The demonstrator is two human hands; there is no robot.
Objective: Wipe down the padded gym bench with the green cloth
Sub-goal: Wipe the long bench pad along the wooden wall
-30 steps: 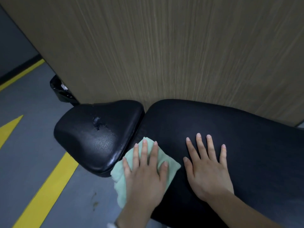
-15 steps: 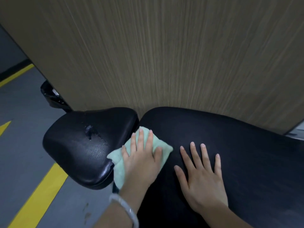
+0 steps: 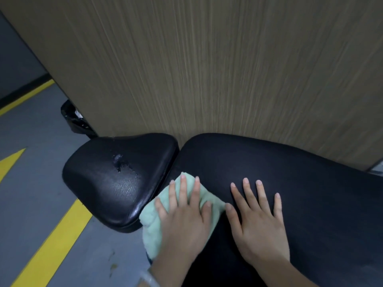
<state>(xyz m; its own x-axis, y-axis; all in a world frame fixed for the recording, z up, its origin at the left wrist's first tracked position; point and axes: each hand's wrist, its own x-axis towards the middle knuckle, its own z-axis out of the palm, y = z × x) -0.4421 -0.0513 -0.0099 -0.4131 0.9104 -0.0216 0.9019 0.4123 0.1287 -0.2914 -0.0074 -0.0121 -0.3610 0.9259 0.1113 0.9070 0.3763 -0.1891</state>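
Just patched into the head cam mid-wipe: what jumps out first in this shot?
The pale green cloth stands out against the black bench, pressed flat under the left hand at the gap between the seat pad and the long back pad. The right hand lies flat on the back pad beside it. A torn spot scars the seat pad's top, and yellow floor stripes run at lower left.

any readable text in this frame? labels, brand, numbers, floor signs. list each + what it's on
None readable.
Bench pads: no logo or label visible.
Green cloth: no tag or print visible.
Wood-grain panel: plain, no lettering.
Floor: yellow painted lines only, no letters or numbers.
Black bag by the panel: a small white patch, too small to tell if it is text.
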